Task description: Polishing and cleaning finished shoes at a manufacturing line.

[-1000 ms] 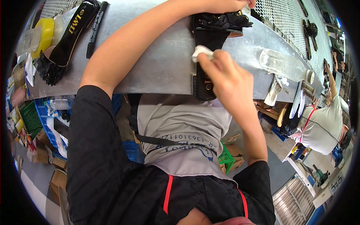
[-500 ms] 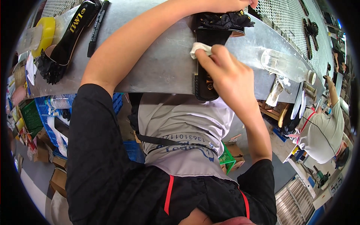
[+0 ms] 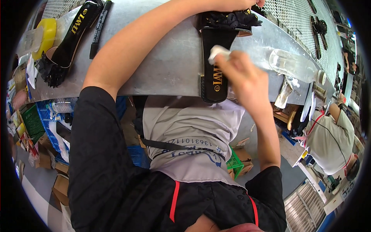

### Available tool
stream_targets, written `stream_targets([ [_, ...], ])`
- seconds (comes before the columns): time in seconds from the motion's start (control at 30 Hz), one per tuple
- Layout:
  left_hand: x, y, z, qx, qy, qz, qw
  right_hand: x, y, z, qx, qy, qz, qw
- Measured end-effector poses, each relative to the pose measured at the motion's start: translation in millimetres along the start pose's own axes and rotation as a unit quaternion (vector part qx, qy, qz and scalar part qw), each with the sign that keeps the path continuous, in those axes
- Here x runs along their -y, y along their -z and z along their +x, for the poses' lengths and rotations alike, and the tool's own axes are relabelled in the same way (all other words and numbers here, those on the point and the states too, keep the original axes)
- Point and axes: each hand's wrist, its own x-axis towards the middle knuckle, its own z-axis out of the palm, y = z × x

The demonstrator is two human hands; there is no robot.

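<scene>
A black flat shoe (image 3: 215,65) with a ruffled black toe lies on the grey metal table (image 3: 162,73), heel toward me. My right hand (image 3: 241,75) is closed around a small white cloth (image 3: 217,52) and presses it on the shoe's insole. At the top edge my left hand (image 3: 239,4) grips the ruffled toe of the same shoe; my forearm stretches across the table to it.
A second black shoe (image 3: 65,42) lies at the far left beside a black marker (image 3: 99,29) and a yellow tape roll (image 3: 45,36). A clear plastic bottle (image 3: 295,65) lies right of the shoe. Another person (image 3: 328,135) works at right. Blue crates sit under the table.
My right hand with the cloth has slid up the insole from the heel toward the middle of the shoe. My left hand stays on the toe.
</scene>
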Motion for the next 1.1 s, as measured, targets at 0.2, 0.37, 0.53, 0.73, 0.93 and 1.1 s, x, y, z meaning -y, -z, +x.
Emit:
stream_targets([
  [0.2, -0.1, -1.4, 0.7, -0.011, 0.006, -0.022, 1.000, -5.7, -0.3, 0.6, -0.014, 0.081, 0.001, 0.997],
  [0.37, 0.7, -1.0, 1.8, -0.005, 0.016, -0.003, 1.000, -6.6, -1.7, -7.7, -0.008, 0.000, -0.001, 1.000],
  [0.53, 0.3, -1.4, 2.1, -0.009, -0.006, -0.003, 1.000, 13.3, -0.1, -30.9, 0.004, -0.062, 0.012, 0.998],
  [0.73, 1.3, -0.3, 1.2, 0.020, 0.026, 0.000, 0.999, 33.4, -2.6, -38.6, -0.016, -0.116, 0.036, 0.992],
  [0.93, 3.9, -2.6, 2.7, -0.004, -0.009, 0.006, 1.000, 39.3, 2.3, -47.7, -0.001, -0.152, 0.039, 0.988],
  [1.1, 7.6, -3.7, 0.8, 0.006, 0.014, -0.020, 1.000, 78.4, 21.5, -95.8, 0.031, -0.194, 0.097, 0.976],
])
